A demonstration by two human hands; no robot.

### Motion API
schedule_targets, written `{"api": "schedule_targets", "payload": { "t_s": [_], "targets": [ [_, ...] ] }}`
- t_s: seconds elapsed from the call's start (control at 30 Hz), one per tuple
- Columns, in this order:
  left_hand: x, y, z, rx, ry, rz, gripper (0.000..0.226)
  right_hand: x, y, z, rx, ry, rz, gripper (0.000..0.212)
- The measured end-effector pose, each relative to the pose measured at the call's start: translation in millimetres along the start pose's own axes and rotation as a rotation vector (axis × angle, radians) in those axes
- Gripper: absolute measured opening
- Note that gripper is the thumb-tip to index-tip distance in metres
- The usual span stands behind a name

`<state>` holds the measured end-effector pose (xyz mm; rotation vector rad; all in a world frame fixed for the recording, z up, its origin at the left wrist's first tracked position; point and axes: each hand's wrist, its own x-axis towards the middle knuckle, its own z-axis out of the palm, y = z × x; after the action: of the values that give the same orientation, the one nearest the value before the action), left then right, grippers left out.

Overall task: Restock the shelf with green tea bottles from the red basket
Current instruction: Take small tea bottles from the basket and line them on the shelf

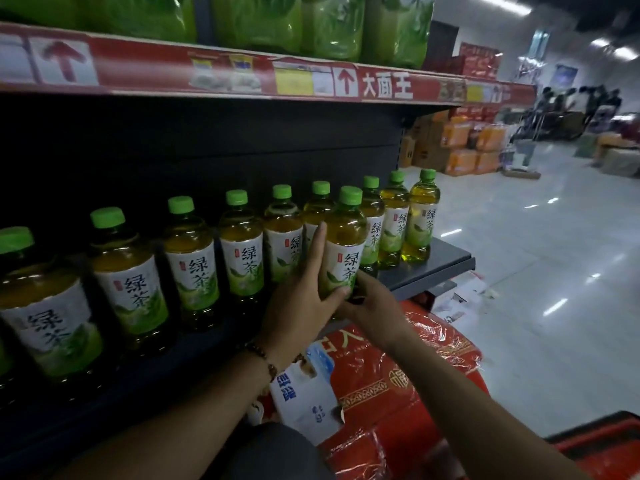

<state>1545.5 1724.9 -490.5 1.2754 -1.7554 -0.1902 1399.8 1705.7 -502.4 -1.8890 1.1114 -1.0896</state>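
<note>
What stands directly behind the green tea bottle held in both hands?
Behind the held bottle stands another green tea bottle in the shelf row; only its cap and shoulder show. The left hand and held bottle cover the rest.

Dim shelf recess, ceiling strip lights (498, 5), floor glare, blurred bowed edges

Ten green tea bottles (242, 251) with green caps are visible: nine stand in the shelf row, one is held by two hands (298, 306).
</note>
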Motion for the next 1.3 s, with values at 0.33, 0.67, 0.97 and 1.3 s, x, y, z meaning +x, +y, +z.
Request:
{"api": "schedule_targets", "payload": {
  "t_s": [0.33,0.67,0.97,1.3],
  "targets": [
    [27.6,-30.3,26.4,0.149,0.114,-0.067,0.099,49.9,37.8,4.0,-0.060,-0.010,-0.071,0.046],
    [28.3,-21.3,34.9,0.279,0.103,-0.042,0.097,58.9,49.2,11.6,-0.142,0.118,-0.057,0.049],
    [14.2,-11.1,23.8,0.384,0.041,-0.051,0.075,52.1,31.1,6.1,-0.275,0.070,0.063,0.044],
    [-27.5,26.5,23.8,0.387,-0.215,0.012,0.058,-29.2,28.6,-60.8,-0.674,-0.034,0.171,0.070]
  ]
}}
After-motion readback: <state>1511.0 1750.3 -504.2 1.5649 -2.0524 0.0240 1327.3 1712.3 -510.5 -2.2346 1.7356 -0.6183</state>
